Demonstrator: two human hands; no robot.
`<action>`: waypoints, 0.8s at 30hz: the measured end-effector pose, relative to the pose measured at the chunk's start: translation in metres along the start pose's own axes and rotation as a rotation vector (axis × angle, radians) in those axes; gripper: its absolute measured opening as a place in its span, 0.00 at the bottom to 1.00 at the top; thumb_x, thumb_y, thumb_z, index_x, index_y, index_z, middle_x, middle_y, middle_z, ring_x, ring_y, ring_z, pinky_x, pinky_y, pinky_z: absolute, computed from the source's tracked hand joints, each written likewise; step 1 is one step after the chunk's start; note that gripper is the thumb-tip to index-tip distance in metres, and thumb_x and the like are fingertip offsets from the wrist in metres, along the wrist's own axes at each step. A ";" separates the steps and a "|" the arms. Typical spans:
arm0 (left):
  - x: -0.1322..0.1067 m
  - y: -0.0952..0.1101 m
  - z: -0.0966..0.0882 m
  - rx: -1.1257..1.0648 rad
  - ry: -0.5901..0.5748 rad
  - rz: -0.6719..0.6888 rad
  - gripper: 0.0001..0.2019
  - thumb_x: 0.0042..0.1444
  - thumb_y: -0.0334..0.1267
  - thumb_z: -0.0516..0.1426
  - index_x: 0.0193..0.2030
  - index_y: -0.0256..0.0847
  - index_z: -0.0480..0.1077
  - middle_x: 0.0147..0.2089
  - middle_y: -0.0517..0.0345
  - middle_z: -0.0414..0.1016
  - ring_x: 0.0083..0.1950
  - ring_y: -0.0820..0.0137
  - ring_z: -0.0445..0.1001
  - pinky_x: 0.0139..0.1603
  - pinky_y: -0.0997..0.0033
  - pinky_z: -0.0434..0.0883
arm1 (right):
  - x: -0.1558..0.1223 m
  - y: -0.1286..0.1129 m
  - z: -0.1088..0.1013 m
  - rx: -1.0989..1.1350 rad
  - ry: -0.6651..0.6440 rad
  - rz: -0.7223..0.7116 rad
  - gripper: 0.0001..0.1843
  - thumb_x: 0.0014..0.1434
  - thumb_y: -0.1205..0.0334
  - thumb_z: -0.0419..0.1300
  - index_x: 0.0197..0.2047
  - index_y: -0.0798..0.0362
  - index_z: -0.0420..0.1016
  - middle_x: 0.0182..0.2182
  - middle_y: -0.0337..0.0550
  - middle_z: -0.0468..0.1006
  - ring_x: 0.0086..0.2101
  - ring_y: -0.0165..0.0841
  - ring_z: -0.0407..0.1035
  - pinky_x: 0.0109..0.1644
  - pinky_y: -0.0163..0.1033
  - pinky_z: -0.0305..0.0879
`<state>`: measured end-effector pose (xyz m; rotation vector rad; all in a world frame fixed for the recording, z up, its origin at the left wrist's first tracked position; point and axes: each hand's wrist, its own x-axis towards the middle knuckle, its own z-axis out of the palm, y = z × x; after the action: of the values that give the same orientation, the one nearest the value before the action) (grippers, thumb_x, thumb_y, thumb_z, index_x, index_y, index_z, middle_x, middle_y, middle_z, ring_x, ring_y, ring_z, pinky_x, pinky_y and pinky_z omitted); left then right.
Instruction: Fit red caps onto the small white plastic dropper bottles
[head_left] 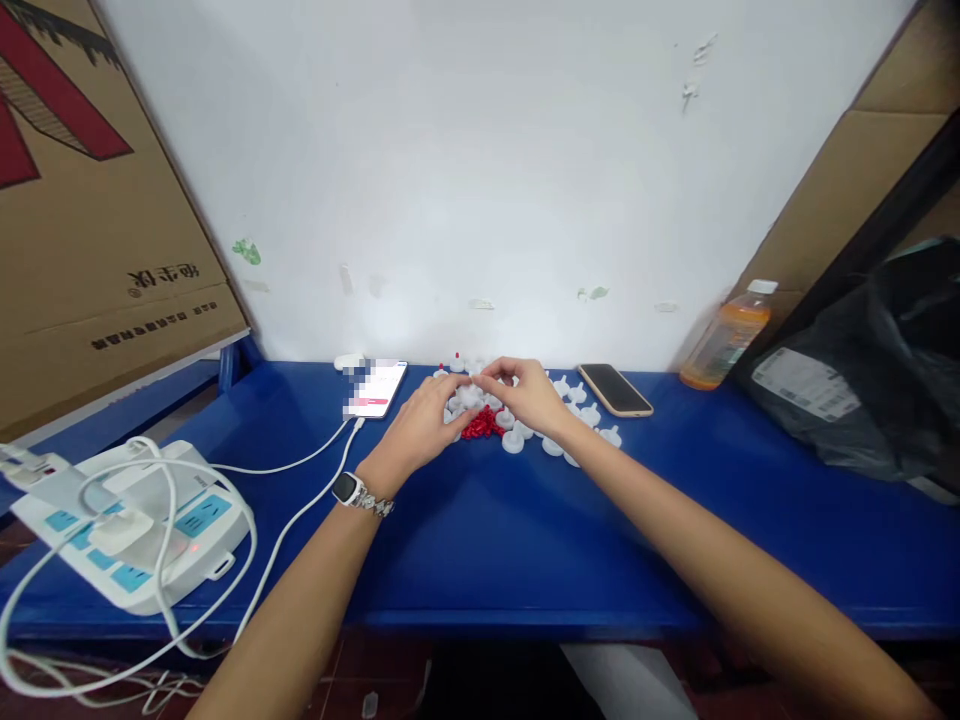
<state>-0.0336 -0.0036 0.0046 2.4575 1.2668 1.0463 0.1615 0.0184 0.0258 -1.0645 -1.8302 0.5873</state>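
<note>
My left hand, with a watch on its wrist, is closed around a white plastic nozzle cap over the middle of the table. Against the top of that cap, the thumb and fingers of my right hand are pinched together; whatever they grip is too small and hidden to name. Just below both hands lies a small heap of red tips. More white nozzle caps are scattered around the heap and to its right. A few caps at the back carry red tips.
A lit phone on a cable lies left, a dark phone right. An orange drink bottle and black plastic bag stand farther right. A power strip with looping white cables covers the blue table's left end.
</note>
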 end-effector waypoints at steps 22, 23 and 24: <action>-0.026 0.013 0.004 -0.079 -0.150 -0.179 0.09 0.66 0.45 0.48 0.46 0.42 0.61 0.39 0.56 0.71 0.38 0.65 0.72 0.39 0.64 0.67 | -0.045 0.016 0.005 -0.687 -0.179 -0.286 0.08 0.62 0.57 0.61 0.42 0.48 0.79 0.45 0.47 0.73 0.48 0.43 0.60 0.50 0.49 0.54; -0.027 0.014 0.004 -0.075 -0.151 -0.171 0.09 0.66 0.45 0.48 0.45 0.43 0.61 0.40 0.55 0.71 0.39 0.65 0.72 0.39 0.64 0.67 | -0.044 0.017 0.007 -0.698 -0.187 -0.287 0.08 0.62 0.57 0.61 0.41 0.48 0.79 0.45 0.48 0.72 0.48 0.43 0.59 0.50 0.49 0.53; -0.027 0.015 0.004 -0.074 -0.153 -0.163 0.09 0.66 0.45 0.48 0.44 0.43 0.61 0.41 0.55 0.71 0.40 0.65 0.72 0.40 0.64 0.67 | -0.043 0.019 0.009 -0.704 -0.193 -0.285 0.07 0.62 0.57 0.61 0.41 0.48 0.79 0.45 0.48 0.72 0.48 0.43 0.59 0.50 0.49 0.53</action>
<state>-0.0313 -0.0332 -0.0053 2.2863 1.3282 0.8324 0.1708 -0.0082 -0.0122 -1.1775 -2.3861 -0.1563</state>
